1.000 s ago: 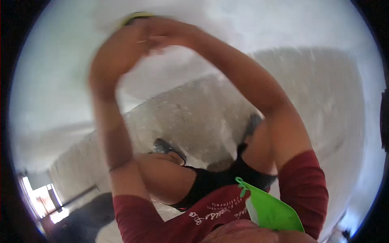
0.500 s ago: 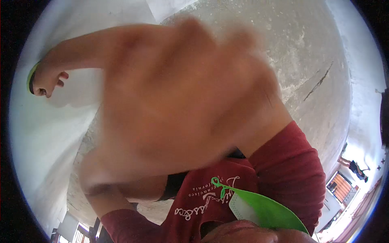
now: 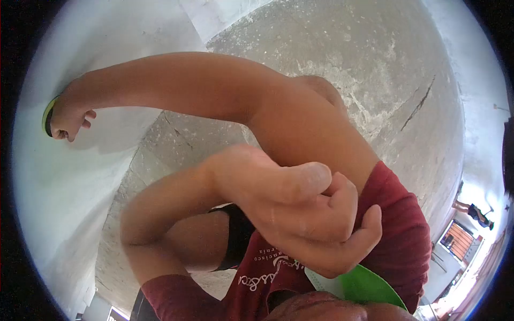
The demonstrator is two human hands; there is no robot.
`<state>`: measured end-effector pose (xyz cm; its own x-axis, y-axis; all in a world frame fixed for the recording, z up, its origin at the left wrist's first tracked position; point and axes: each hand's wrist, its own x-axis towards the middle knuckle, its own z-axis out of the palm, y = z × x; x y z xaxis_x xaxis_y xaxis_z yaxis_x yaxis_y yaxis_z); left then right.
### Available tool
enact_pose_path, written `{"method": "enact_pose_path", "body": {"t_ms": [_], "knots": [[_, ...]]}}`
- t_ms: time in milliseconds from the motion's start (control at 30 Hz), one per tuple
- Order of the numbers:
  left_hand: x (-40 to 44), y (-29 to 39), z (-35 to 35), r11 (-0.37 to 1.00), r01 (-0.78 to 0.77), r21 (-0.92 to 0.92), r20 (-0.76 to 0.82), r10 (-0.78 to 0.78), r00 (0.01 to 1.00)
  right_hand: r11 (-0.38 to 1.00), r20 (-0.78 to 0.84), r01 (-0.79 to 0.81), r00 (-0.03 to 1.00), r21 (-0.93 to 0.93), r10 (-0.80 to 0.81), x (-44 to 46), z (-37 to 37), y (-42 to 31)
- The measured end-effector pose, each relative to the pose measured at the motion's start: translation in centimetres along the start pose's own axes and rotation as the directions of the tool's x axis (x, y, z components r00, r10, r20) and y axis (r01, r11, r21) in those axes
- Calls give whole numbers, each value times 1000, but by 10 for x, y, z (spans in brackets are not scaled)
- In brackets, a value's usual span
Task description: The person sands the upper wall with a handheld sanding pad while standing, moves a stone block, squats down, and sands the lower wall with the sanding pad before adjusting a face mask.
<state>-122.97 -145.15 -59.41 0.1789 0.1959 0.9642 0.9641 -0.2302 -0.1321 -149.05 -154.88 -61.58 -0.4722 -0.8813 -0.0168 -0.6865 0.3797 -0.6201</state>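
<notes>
My right arm stretches across the view to the far left. There my right hand (image 3: 70,113) is closed on a flat pad (image 3: 48,117) with a yellow-green edge and a dark layer, held at the white wall (image 3: 48,182). The pad's face is hidden. My left hand (image 3: 300,206) hangs in front of my chest, loosely curled, the thumb and one finger standing apart from the others. Nothing shows in it. Behind it are my dark red shirt (image 3: 396,235) and a green face mask (image 3: 369,286) pulled down at my chin.
A worn grey concrete floor (image 3: 375,48) with a long crack (image 3: 420,107) lies below me. Another person (image 3: 474,214) stands far off at the right, near an orange-brown slatted window (image 3: 458,239).
My left hand, blurred and close to the camera before, has dropped away toward my chest and curled. My right hand and the pad appear slightly lower in view.
</notes>
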Motion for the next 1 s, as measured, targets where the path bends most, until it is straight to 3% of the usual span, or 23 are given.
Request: {"method": "enact_pose_path", "body": {"t_ms": [133,167,233,367,533,567,633,733,833,1000], "knots": [[10,0,4,999,35,10,16,-35,999,1000,-1,-10,1000,-2,10,-4,1,-4],[10,-7,4,991,-130,18,-31,130,991,1000,0,-11,1000,-4,11,-8,2,-3],[13,-12,4,955,-295,33,-71,297,952,1000,-1,-16,1000,-12,16,-4,1,-8],[23,-1,26,986,154,-68,-148,-163,975,999,-24,-28,999,-31,28,-1,-4,-12],[35,17,44,884,441,-156,-233,-467,853,997,-59,-64,996,-37,62,1,-15,-20],[23,-6,44,988,156,8,-306,-146,941,997,-60,-72,996,-42,69,-2,-16,-22],[22,-18,35,973,-145,181,-322,198,926,996,-65,-82,995,-38,80,-9,-19,-26],[33,-13,23,985,-112,134,-171,135,976,994,-65,-107,992,-9,106,-27,-15,-25],[38,-15,21,986,-53,161,-159,78,984,994,-31,-102,994,-31,101,-29,-13,-23],[33,-17,20,971,-129,203,-192,169,967,995,-6,-77,997,-63,76,-14,-20,-21]]}}
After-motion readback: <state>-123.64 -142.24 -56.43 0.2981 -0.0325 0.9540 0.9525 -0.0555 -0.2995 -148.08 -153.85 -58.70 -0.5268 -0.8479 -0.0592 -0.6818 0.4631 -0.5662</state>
